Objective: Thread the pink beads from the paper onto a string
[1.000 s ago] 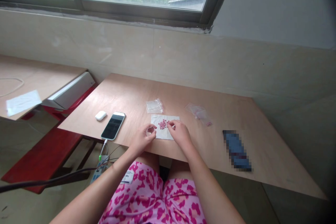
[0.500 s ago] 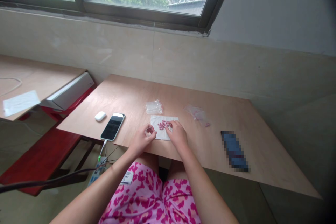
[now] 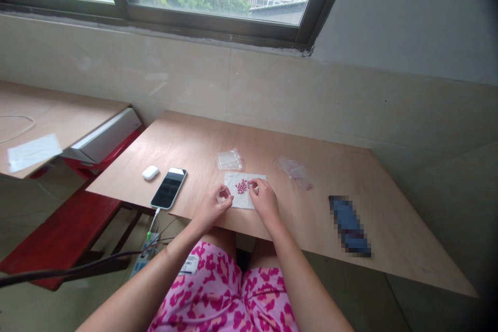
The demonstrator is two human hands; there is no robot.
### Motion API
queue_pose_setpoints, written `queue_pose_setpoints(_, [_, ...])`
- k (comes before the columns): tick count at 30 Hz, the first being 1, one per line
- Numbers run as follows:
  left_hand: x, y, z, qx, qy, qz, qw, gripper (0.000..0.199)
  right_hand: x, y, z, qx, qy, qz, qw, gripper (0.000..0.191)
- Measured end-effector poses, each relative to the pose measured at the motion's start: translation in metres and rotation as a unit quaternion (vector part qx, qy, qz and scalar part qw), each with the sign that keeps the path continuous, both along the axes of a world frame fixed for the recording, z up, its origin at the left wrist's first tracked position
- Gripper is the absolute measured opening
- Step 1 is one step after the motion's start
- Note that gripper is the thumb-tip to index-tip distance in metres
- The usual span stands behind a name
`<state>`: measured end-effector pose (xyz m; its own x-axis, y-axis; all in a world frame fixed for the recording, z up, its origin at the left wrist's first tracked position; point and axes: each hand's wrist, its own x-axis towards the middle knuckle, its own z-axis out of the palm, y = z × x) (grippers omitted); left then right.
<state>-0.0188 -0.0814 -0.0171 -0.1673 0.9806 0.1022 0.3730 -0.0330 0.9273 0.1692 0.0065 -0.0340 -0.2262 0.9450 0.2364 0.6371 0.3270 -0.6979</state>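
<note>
Several small pink beads point(image 3: 241, 186) lie in a cluster on a white sheet point(image 3: 246, 201) near the table's front edge. My left hand point(image 3: 218, 202) is at the sheet's left side, its fingers curled round a small clear plastic bag point(image 3: 223, 195). My right hand point(image 3: 264, 198) rests over the sheet's right side, thumb and forefinger closed at the edge of the beads; what they hold, if anything, is too small to make out. Behind the sheet lies a stack of clear bags point(image 3: 229, 159). Other clear bags point(image 3: 291, 167) with some pink beads point(image 3: 308, 187) are farther right.
A phone point(image 3: 169, 189) with a charging cable and a white earbud case point(image 3: 150, 173) lie on the table's left. A blurred dark flat object point(image 3: 350, 225) is on the right. Below left are a red bench point(image 3: 58, 233) and a power strip point(image 3: 146, 254).
My right fingers have shifted slightly at the right edge of the beads, and the cluster looks a little narrower. My left hand keeps its pose. The whole view has moved slightly.
</note>
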Motion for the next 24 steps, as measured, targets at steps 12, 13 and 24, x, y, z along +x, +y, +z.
queue_pose_setpoints(12, [0.001, -0.001, 0.004, 0.000, -0.009, -0.016, 1.000, 0.012, -0.017, -0.025, 0.045, -0.043, 0.138, 0.049, 0.988, 0.017])
queue_pose_setpoints(13, [0.000, -0.001, 0.004, 0.001, -0.011, -0.012, 1.000, 0.012, -0.011, -0.017, 0.036, -0.037, 0.110, 0.025, 0.993, 0.016])
queue_pose_setpoints(24, [0.000, -0.001, 0.008, -0.004, -0.027, -0.014, 1.000, 0.013, 0.005, 0.008, -0.018, -0.014, -0.119, -0.020, 0.993, 0.010])
